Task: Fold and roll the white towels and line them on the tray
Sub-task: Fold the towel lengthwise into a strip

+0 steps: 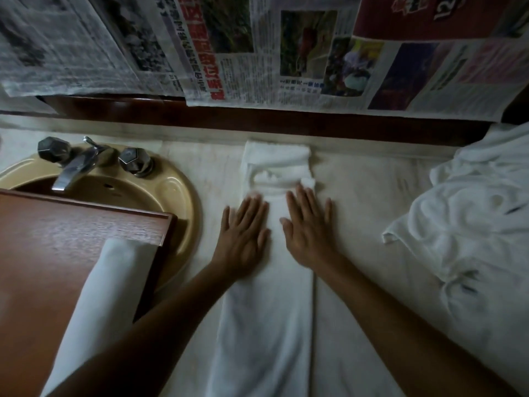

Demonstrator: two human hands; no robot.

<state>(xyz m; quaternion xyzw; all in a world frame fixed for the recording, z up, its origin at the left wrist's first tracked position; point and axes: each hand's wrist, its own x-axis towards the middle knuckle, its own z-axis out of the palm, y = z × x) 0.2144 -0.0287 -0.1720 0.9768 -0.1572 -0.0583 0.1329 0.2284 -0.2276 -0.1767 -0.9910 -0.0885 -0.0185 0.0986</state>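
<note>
A white towel (pixel 269 316) lies folded into a long narrow strip on the pale counter, running from the near edge toward the wall, its far end bunched into loose folds. My left hand (pixel 244 236) lies flat on the strip's left side, fingers straight. My right hand (pixel 310 232) presses flat on its right side, fingertips at the bunched end. A rolled white towel (pixel 97 305) lies on the brown wooden tray (pixel 51 233) at the left.
The tray sits over a tan sink (pixel 171 193) with a chrome faucet (pixel 77 164). A heap of unfolded white towels (pixel 469 224) fills the right of the counter. Newspaper sheets (pixel 257 50) cover the wall behind.
</note>
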